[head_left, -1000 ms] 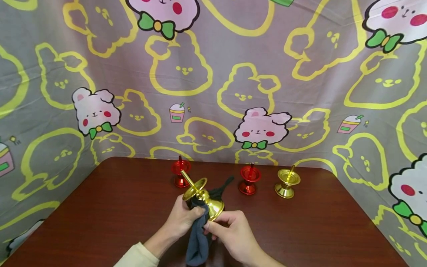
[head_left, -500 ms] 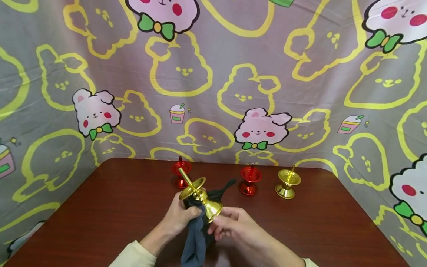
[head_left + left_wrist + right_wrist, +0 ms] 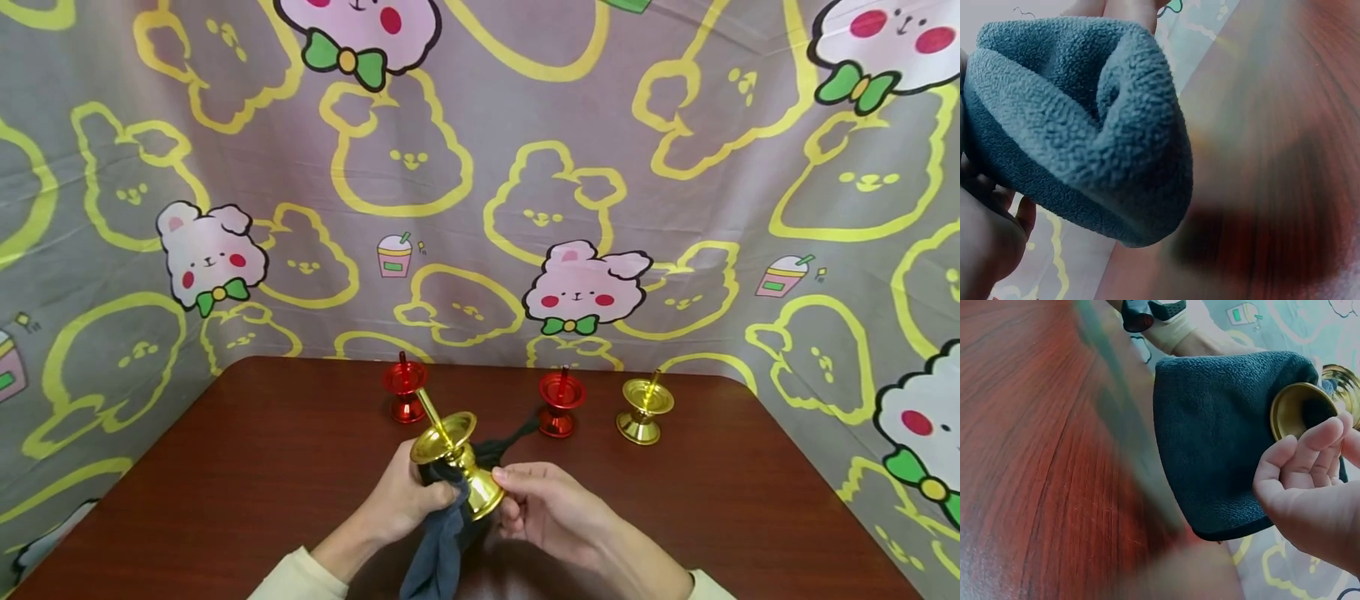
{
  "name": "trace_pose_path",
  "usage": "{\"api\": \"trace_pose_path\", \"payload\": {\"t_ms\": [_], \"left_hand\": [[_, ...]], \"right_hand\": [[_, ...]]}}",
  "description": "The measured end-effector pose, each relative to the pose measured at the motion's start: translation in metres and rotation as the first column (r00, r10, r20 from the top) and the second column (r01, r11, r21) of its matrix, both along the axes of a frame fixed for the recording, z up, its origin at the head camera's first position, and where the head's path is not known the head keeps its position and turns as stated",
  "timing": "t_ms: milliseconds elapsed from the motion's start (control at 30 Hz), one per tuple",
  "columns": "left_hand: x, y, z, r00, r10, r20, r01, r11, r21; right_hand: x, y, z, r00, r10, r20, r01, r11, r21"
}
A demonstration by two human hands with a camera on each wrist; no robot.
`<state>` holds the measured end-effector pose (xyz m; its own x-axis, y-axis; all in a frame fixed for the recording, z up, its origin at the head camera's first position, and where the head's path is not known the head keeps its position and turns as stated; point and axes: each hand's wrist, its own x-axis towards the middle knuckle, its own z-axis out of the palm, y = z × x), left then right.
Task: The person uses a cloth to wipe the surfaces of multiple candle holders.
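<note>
A shiny gold candle holder point(image 3: 483, 493) with a dish and a thin upright tube is held tilted above the table, its top leaning left. My left hand point(image 3: 401, 492) grips its stem through a dark blue-grey cloth point(image 3: 438, 546), thumb in front. The cloth hangs below that hand, and a dark end trails to the right behind the holder. At the base's right edge, my right hand point(image 3: 566, 512) pinches the rim between thumb and fingers. The right wrist view shows the base's hollow underside point(image 3: 1285, 412) by the fingertips. Folded cloth point(image 3: 1129, 125) fills much of the left wrist view.
Along the back of the dark wood table point(image 3: 225, 467) stand a red candle holder point(image 3: 407, 408) on the left, another red candle holder point(image 3: 557, 422) and a gold candle holder point(image 3: 639, 429) on the right. A patterned fabric backdrop point(image 3: 450, 167) rises behind them.
The held candle holder has turned more upright and sits slightly lower. My right hand has shifted its hold from the base's lower edge to its right side. The cloth's dark end swung right.
</note>
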<state>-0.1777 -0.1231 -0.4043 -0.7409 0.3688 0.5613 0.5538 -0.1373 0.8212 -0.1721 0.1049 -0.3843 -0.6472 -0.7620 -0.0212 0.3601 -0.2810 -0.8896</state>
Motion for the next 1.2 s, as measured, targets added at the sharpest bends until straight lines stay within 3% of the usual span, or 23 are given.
{"api": "trace_pose_path", "payload": {"t_ms": [333, 500, 733, 933, 1000, 1067, 1200], "left_hand": [[0.000, 0.003, 0.001, 0.997, 0.071, 0.010, -0.071, 0.997, -0.014], [0.002, 0.002, 0.001, 0.992, 0.126, 0.006, -0.126, 0.992, -0.030], [0.003, 0.003, -0.003, 0.982, 0.185, 0.030, -0.185, 0.983, -0.012], [0.004, 0.005, -0.006, 0.945, 0.321, 0.061, -0.316, 0.945, -0.087], [0.003, 0.003, -0.006, 0.944, 0.324, 0.063, -0.316, 0.942, -0.109], [0.003, 0.000, -0.007, 0.951, 0.302, 0.070, -0.293, 0.949, -0.112], [0.002, -0.007, -0.005, 0.975, 0.214, 0.065, -0.209, 0.975, -0.080]], "right_hand": [[0.010, -0.008, -0.002, 0.989, -0.140, -0.036, 0.143, 0.986, 0.085], [0.015, -0.014, -0.007, 0.973, -0.211, -0.094, 0.218, 0.973, 0.073], [0.022, -0.026, -0.016, 0.930, -0.342, -0.139, 0.351, 0.935, 0.054], [0.029, -0.040, -0.028, 0.881, -0.434, -0.189, 0.450, 0.891, 0.054], [0.029, -0.041, -0.030, 0.894, -0.413, -0.175, 0.428, 0.902, 0.059], [0.028, -0.041, -0.028, 0.921, -0.364, -0.142, 0.375, 0.925, 0.063], [0.022, -0.034, -0.017, 0.974, -0.227, -0.004, 0.227, 0.972, 0.061]]}}
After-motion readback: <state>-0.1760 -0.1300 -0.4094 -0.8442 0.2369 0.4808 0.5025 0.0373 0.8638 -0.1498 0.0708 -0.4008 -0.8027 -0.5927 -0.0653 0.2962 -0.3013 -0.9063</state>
